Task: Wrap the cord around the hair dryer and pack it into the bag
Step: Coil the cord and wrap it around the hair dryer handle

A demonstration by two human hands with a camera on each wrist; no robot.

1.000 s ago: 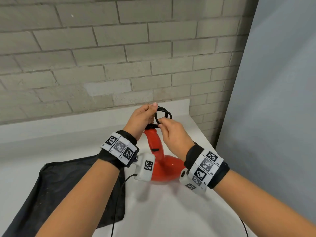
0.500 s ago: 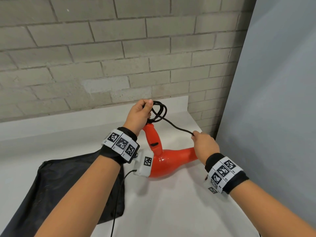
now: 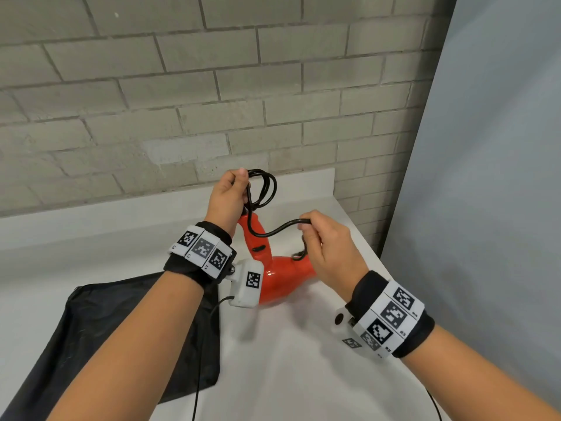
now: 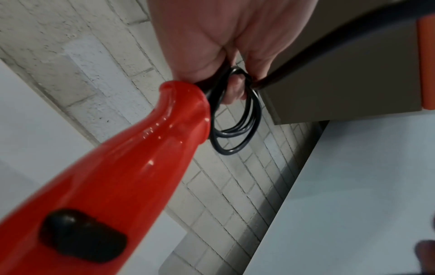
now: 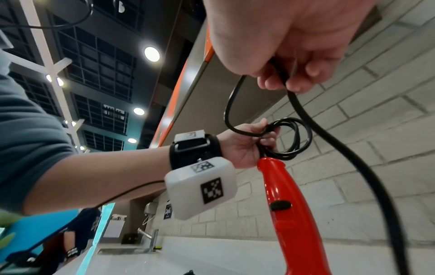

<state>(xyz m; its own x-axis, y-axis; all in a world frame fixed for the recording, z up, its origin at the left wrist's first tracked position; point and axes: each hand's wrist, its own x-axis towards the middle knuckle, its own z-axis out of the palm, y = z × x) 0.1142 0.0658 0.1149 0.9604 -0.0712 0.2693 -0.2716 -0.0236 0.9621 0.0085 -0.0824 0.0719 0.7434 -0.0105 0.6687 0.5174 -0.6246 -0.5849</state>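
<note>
A glossy red hair dryer rests on the white counter, its handle pointing up. My left hand grips the handle's top end and pinches several loops of black cord coiled there; the coil hangs beside the handle tip. My right hand is just right of the handle and pinches a slack stretch of the same cord between thumb and fingers. A black bag lies flat on the counter at the lower left, partly under my left forearm.
A grey brick wall runs behind the counter. A pale panel closes off the right side. Thin sensor wires hang from both wrist cameras. In the right wrist view a sink tap stands further along the counter.
My right hand had pulled the cord out to the right and low; now it has come back up and left toward the handle, leaving the cord slack. The left hand keeps its hold on the coil.
</note>
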